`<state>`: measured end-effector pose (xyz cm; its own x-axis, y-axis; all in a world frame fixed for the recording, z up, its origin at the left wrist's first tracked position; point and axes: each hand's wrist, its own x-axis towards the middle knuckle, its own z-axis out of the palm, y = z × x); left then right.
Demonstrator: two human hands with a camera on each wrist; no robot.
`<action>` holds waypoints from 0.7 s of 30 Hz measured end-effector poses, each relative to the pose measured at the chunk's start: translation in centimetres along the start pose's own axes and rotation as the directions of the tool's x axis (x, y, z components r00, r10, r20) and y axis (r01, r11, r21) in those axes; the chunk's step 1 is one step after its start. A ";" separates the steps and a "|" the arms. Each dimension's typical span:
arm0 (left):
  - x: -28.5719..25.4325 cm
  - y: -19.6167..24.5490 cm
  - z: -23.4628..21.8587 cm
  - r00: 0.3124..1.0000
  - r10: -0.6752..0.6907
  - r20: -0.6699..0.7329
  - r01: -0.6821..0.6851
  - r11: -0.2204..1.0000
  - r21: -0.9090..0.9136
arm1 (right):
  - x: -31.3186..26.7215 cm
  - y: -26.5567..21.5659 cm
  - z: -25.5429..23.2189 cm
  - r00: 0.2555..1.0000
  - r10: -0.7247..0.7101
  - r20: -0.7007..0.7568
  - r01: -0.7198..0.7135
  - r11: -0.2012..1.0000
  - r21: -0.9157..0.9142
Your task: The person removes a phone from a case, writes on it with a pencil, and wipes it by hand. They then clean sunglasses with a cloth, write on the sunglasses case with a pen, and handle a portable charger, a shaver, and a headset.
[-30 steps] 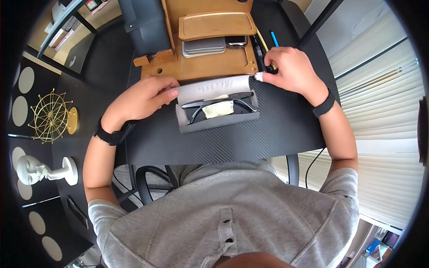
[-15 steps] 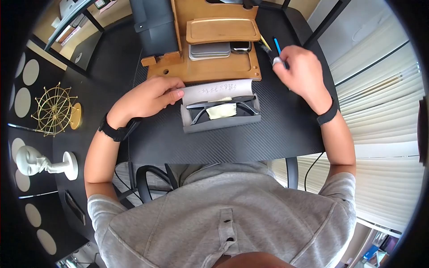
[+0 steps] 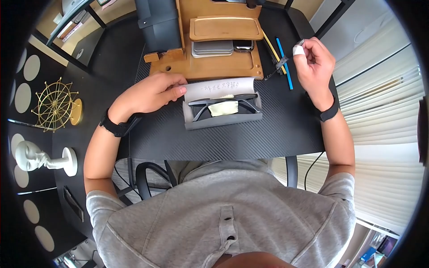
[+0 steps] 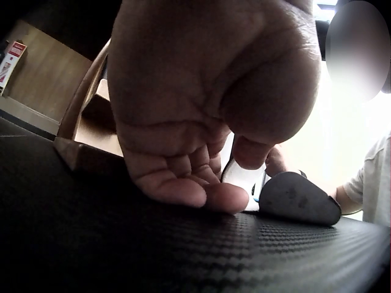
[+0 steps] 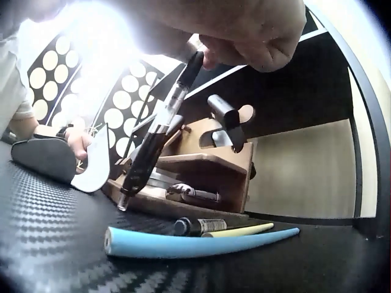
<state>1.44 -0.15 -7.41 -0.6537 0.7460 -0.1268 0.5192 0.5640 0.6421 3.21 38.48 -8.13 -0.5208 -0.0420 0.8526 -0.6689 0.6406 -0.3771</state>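
An open grey glasses case [image 3: 223, 121] lies before the wooden stand, holding dark-framed glasses [image 3: 203, 108] and a pale yellow cloth [image 3: 223, 108]. Handwriting marks its raised lid [image 3: 219, 89]. My left hand [image 3: 149, 94] pinches the lid's left edge between thumb and fingers; in the left wrist view, the palm [image 4: 201, 91] hides part of that grip. Right of the case, my right hand [image 3: 315, 67] pinches the upper end of a black pen [image 5: 146, 152] with a clear middle, its tip slanting down. The right wrist view shows the hand [image 5: 244, 30] above it.
The wooden stand [image 3: 205, 69] carries stacked grey items [image 3: 212, 48] and a watch [image 3: 243, 45]. A blue pencil [image 3: 284, 64], a yellow pencil [image 3: 270, 43] and a black marker [image 5: 198, 226] lie to its right. Gold wheel [image 3: 54, 105] and white sculpture [image 3: 33, 156] stand left.
My right hand has risen away from the stand's right side, with the pen lifted in its fingers. The left hand has stayed at the lid's edge.
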 end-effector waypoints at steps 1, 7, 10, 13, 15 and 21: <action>0.0 0.1 -0.1 1.000 -0.015 0.006 0.015 1.000 -0.005 | 0.0 0.0 0.1 1.000 -0.002 0.007 0.002 1.000 0.003; 0.0 -0.1 -0.1 1.000 -0.005 -0.007 0.005 1.000 0.003 | -0.1 0.0 0.2 0.992 -0.123 0.037 0.123 0.992 -0.005; 0.0 -0.1 0.0 1.000 -0.002 -0.009 0.002 1.000 0.001 | -0.3 0.1 0.4 0.984 -0.168 0.050 0.167 0.986 0.022; 0.0 0.2 -0.2 1.000 -0.026 0.006 0.026 1.000 -0.016 | -0.2 -0.4 0.5 0.978 -0.199 0.065 0.198 0.980 0.009; 0.0 0.1 0.0 1.000 -0.025 0.002 0.025 1.000 -0.011 | -0.1 -0.5 0.5 0.976 -0.204 0.073 0.205 0.979 -0.003; 0.0 0.2 -0.1 1.000 -0.023 -0.001 0.023 1.000 0.007 | -0.3 -0.3 0.5 0.977 -0.184 0.109 0.186 0.983 -0.010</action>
<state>1.48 -0.05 -7.26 -0.6663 0.7322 -0.1410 0.5076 0.5839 0.6335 3.27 37.92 -8.44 -0.4436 -0.2420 0.8629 -0.7487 0.6293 -0.2083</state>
